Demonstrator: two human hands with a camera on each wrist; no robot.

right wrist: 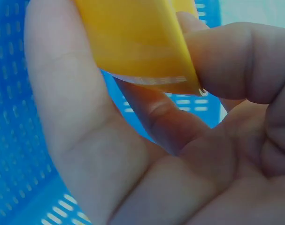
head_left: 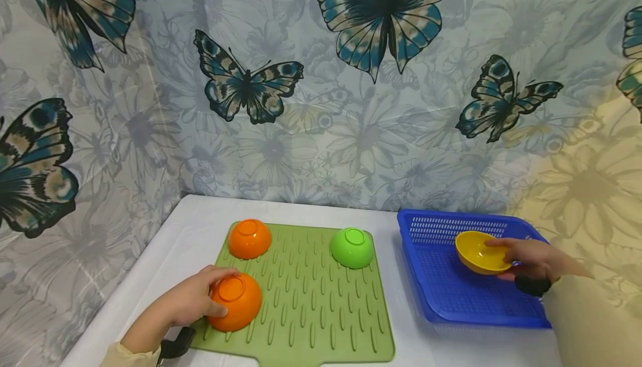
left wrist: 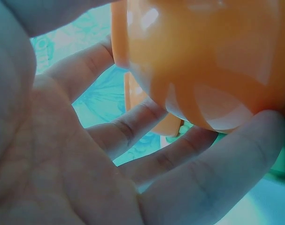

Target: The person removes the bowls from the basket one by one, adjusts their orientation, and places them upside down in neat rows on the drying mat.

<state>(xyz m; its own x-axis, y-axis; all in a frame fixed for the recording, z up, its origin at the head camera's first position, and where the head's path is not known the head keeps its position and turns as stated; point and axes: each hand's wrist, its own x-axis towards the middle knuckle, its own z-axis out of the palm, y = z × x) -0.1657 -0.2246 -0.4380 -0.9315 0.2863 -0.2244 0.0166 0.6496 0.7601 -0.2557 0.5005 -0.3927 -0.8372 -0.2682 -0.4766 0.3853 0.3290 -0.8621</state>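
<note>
My left hand grips the nearer orange bowl, which is upside down at the near left of a green draining mat. In the left wrist view, the fingers spread around the side of that orange bowl. Over at the right, my right hand pinches the rim of a yellow bowl, tilted with its inside showing, within the outline of the blue basket. The right wrist view has thumb and fingers on either side of the yellow bowl's wall.
A second orange bowl sits upside down at the mat's far left corner, and a green bowl likewise at its far right. White cloth covers the table. Behind hangs a butterfly-patterned curtain.
</note>
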